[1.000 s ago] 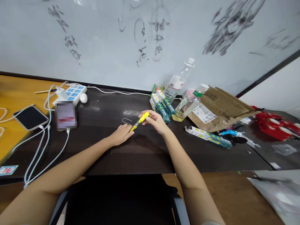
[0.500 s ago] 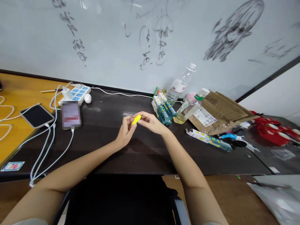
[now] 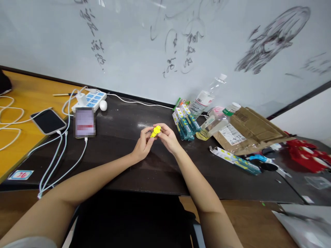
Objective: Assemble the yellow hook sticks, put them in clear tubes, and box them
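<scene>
Just above the dark tabletop (image 3: 124,134), a small bright yellow plastic piece (image 3: 156,131) with a rounded knob-like end is held between both sets of fingertips. My left hand (image 3: 141,144) pinches it from the left and below, thumb toward me. From the right, my right hand (image 3: 168,137) grips it near the knob end, fingers curled over its far side. Fingers cover part of the piece, so its full shape is hidden. Nearest to my right hand stand two teal-and-white cartons (image 3: 183,124), side by side.
A clear water bottle (image 3: 204,101), a bottle with yellowish liquid (image 3: 218,122) and a flattened cardboard parcel (image 3: 248,125) stand behind on the right. An opened narrow carton (image 3: 236,160) lies in front. Leftward are a power strip (image 3: 94,100), a phone (image 3: 48,121) and white cables (image 3: 62,151).
The camera view has shifted, so the desk items appear further right. The yellow piece has tipped, its knob end now facing me more. Both hands still hold it.
</scene>
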Available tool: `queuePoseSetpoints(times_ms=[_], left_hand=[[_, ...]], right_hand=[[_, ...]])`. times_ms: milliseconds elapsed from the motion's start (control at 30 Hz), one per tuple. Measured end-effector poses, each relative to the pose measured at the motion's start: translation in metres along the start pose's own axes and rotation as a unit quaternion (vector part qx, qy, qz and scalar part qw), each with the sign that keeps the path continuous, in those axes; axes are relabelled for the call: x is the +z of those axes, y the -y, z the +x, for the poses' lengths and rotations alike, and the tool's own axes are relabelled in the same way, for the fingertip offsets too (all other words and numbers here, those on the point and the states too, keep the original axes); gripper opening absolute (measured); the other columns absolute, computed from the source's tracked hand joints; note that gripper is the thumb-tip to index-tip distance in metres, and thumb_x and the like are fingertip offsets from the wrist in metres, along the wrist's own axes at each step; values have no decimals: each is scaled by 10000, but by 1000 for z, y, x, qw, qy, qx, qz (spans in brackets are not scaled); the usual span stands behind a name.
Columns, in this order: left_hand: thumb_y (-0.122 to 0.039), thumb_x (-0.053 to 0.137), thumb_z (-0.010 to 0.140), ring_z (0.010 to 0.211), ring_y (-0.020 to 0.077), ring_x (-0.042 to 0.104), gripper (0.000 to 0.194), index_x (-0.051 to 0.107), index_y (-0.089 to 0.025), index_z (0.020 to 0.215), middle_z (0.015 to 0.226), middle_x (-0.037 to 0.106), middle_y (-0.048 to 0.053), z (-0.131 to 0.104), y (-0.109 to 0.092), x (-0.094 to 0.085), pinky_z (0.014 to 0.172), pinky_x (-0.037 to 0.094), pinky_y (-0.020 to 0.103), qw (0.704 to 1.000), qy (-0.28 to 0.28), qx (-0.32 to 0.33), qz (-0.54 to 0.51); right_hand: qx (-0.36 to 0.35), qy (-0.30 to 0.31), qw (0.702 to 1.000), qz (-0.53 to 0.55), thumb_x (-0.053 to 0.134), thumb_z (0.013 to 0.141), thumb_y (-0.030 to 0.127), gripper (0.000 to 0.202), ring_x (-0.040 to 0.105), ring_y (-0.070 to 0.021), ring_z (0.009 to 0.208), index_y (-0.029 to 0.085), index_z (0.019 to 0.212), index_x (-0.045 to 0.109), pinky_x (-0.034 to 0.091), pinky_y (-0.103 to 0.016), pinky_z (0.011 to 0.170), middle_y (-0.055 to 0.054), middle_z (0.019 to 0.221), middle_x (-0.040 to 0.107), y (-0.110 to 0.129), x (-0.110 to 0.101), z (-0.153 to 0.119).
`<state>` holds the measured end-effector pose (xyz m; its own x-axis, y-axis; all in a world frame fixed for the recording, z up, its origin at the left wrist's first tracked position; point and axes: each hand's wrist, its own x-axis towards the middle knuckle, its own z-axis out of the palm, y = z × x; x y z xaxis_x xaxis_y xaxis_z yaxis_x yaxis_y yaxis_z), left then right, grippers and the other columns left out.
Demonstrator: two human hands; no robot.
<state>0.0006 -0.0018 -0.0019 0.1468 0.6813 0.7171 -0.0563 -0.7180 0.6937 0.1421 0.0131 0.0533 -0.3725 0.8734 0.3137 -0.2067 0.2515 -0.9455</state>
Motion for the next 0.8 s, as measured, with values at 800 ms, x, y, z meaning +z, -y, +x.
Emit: queuePoseSetpoints(times_ms=[800], left_hand=[[-297,416,951,457,44,400,364,376,-214,1304,631,460,-62,6,-8,-5,441,346,162,998,13,-52,-41]], right_hand=[[-38,3,997,-68,608,807,488,290,533,-135,773,230,939,589,495,-273,685,-11,900,557,-5,-7,-1]])
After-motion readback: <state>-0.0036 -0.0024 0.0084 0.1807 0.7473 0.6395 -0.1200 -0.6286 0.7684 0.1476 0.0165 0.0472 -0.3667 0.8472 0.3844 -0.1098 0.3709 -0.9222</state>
